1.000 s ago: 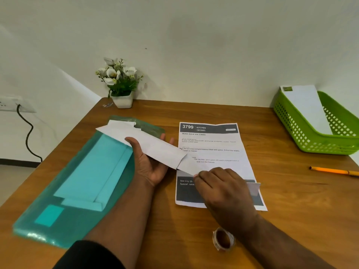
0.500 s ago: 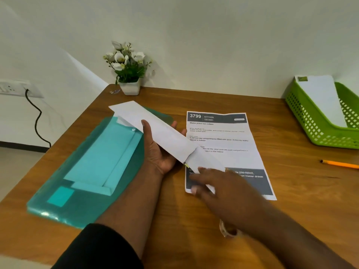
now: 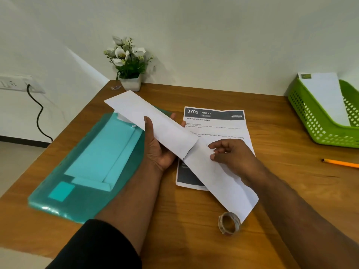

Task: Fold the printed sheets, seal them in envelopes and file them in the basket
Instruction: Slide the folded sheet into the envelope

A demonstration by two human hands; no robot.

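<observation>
- So the left hand (image 3: 161,150) is palm-up under a long white envelope (image 3: 151,125), thumb over the near edge and fingertips poking out past the far edge, so it's properly gripping it.
- The envelope sits up off the table (image 3: 281,191) and runs diagonally, far end pointing toward the back left, open end toward the middle.
- Sticking out of that open end is a folded sheet (image 3: 219,181), white and blank on the side you can see. It carries on along the same diagonal down to the front right.
- The right hand (image 3: 233,158) rests on top of the folded sheet just past the envelope mouth, fingers curled and pinching the paper near its far edge. The two hands are pretty close, with the envelope mouth right between them.
- The folded sheet's bottom corner ends right beside a roll of tape (image 3: 229,225) standing on edge near the front of the table. Can't tell if they touch.
- Underneath all that, a printed sheet (image 3: 217,121) lies flat, headed "3799 KITCHEN", partly covered by the folded sheet and the right hand.
- To the left there's a green plastic folder (image 3: 81,181) with paper inside.
- The green basket (image 3: 314,123) is at the far right, well apart from both hands, with a white envelope (image 3: 324,94) leaning inside it.
- A pencil (image 3: 342,163) lies at the right edge, and a small flower pot (image 3: 130,82) is at the back.
</observation>
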